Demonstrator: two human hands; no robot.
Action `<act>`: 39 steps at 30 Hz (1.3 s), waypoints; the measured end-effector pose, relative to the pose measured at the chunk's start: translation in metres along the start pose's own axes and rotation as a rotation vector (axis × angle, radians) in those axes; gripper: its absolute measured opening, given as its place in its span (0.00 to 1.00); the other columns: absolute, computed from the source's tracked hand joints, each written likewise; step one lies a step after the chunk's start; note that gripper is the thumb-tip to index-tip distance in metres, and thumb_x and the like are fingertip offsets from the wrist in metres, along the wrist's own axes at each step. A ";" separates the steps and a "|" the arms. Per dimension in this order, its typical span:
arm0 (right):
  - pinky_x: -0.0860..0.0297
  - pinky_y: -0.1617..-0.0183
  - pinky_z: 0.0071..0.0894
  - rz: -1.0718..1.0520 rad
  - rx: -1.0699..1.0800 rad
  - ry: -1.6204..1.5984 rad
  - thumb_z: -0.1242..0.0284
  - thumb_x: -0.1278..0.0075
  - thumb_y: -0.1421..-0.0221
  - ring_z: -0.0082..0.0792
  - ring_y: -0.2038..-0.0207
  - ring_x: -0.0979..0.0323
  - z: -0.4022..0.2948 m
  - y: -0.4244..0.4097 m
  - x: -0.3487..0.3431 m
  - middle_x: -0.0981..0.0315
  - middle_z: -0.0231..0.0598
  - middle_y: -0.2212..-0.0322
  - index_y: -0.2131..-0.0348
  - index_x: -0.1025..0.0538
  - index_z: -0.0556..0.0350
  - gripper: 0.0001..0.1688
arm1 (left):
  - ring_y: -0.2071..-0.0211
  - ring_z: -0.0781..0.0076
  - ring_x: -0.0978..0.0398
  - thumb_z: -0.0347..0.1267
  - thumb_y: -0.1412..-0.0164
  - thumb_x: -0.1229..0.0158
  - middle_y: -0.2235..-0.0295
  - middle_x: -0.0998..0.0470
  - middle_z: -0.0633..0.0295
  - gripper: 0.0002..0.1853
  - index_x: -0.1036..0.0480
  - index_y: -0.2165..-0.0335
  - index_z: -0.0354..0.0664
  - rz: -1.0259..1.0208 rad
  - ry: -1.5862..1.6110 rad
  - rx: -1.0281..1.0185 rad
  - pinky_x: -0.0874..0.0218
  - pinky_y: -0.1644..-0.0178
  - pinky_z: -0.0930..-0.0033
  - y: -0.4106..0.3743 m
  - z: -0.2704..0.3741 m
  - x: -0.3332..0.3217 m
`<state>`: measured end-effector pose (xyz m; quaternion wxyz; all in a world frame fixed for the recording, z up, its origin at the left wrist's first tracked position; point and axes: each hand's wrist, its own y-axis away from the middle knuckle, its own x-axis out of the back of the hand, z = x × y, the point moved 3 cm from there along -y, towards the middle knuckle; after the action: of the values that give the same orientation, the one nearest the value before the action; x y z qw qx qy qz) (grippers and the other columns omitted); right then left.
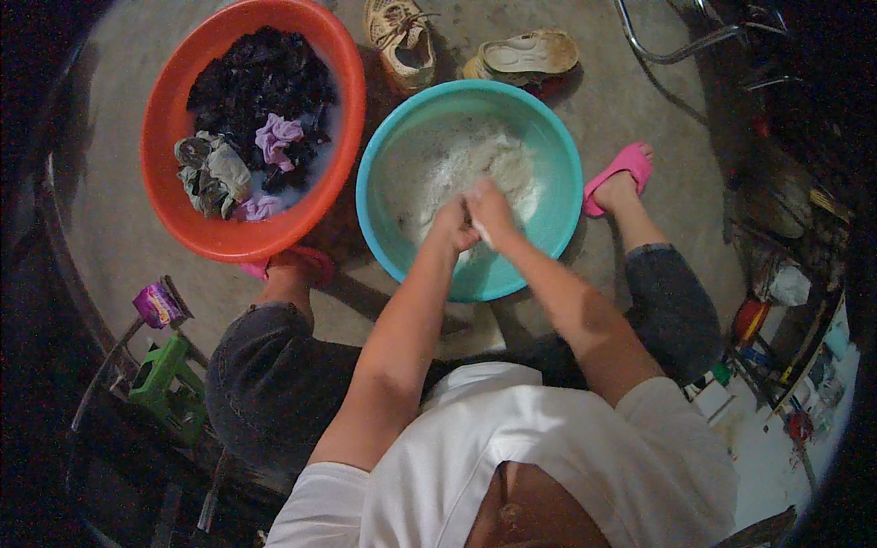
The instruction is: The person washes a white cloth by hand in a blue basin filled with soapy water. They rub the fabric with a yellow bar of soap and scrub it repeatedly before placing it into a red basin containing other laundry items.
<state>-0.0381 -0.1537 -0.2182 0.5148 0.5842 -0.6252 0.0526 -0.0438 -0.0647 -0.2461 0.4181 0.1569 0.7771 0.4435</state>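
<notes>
A round turquoise plastic basin (pixel 368 198) stands on the floor before me, with cloudy, foamy water (pixel 438 164) in it. Both my hands are together over its middle. My left hand (pixel 453 222) has curled fingers and lies against my right hand (pixel 490 209), which is blurred. Pale wet fabric (pixel 503 161) seems to lie in the water just beyond them. Whether either hand grips some of it, I cannot tell. At the upper left an orange-red plastic basin (pixel 356 116) holds dark wet clothes (pixel 264 82), a lilac cloth (pixel 279 140) and a grey-green cloth (pixel 216 171).
A beige lace-up shoe (pixel 404 51) and another shoe on its side (pixel 527 55) lie beyond the turquoise basin. My feet in pink slippers (pixel 620 175) flank it. A green plastic stool (pixel 171 390) and a purple packet (pixel 157 305) are at lower left, chrome metal legs (pixel 675 55) at upper right.
</notes>
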 end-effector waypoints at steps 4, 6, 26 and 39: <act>0.34 0.63 0.41 0.009 0.154 -0.164 0.69 0.52 0.52 0.52 0.65 0.30 -0.076 0.066 0.013 0.28 0.47 0.70 0.64 0.27 0.51 0.13 | 0.67 0.62 0.27 0.42 0.40 0.58 0.70 0.25 0.56 0.16 0.29 0.68 0.44 0.141 -0.605 -0.169 0.36 0.62 0.53 0.011 0.035 0.015; 0.33 0.64 0.40 0.020 0.218 -0.270 0.68 0.51 0.53 0.50 0.67 0.29 -0.083 0.069 0.022 0.27 0.44 0.72 0.67 0.25 0.50 0.11 | 0.67 0.62 0.27 0.42 0.40 0.57 0.71 0.24 0.57 0.15 0.28 0.70 0.46 0.087 -0.628 -0.122 0.36 0.63 0.54 0.009 0.031 0.013; 0.31 0.65 0.34 -0.038 -0.182 -1.113 0.61 0.53 0.44 0.30 0.69 0.29 -0.006 -0.008 0.073 0.29 0.37 0.74 0.67 0.29 0.59 0.18 | 0.67 0.62 0.27 0.45 0.38 0.58 0.68 0.26 0.60 0.17 0.32 0.62 0.45 0.239 -0.480 -0.172 0.34 0.69 0.56 0.052 0.009 -0.034; 0.32 0.58 0.27 -0.447 0.125 -1.305 0.73 0.47 0.50 0.29 0.63 0.30 -0.057 0.078 0.146 0.30 0.37 0.64 0.58 0.34 0.59 0.19 | 0.61 0.72 0.31 0.24 0.53 0.50 0.62 0.27 0.61 0.20 0.28 0.58 0.38 -0.241 -1.030 -0.698 0.41 0.57 0.75 0.143 0.012 -0.085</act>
<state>-0.0347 -0.1902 -0.0464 -0.0028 0.6399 -0.6674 -0.3809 -0.0015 -0.0310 -0.0884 0.8120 0.1158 0.2982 0.4882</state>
